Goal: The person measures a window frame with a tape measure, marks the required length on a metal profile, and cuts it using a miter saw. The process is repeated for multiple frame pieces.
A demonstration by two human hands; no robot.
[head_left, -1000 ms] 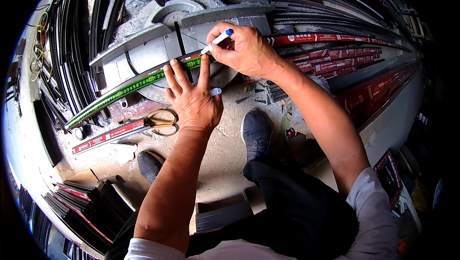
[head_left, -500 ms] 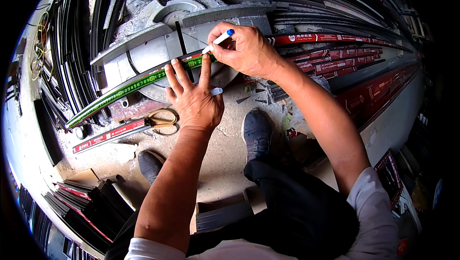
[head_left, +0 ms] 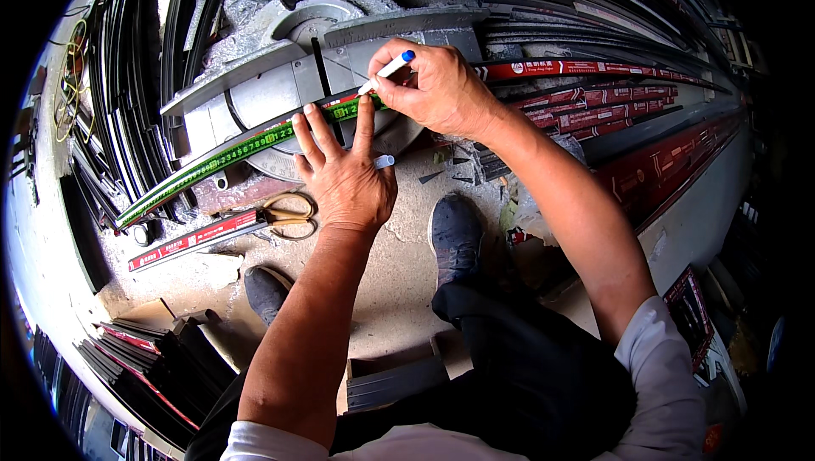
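Note:
A green tape measure [head_left: 233, 154] lies extended along a long black strip with red film [head_left: 586, 69], across the saw's metal bed [head_left: 272, 92]. My left hand [head_left: 348, 185] has its fingers spread, their tips pressing on the tape and strip. A pale, translucent marker cap [head_left: 385, 161] sticks out beside its thumb, which is mostly hidden. My right hand [head_left: 437, 92] pinches a white marker with a blue end [head_left: 395, 64]. The marker's lower end meets the strip just beyond my left index fingertip; the exact contact is too small to see.
Scissors with tan handles [head_left: 289, 213] lie by a short red-covered strip [head_left: 199, 240] near the saw. Black profiles [head_left: 127, 79] are piled at the left, with more strips [head_left: 594, 32] at the right. My shoes [head_left: 456, 236] stand on the floor below.

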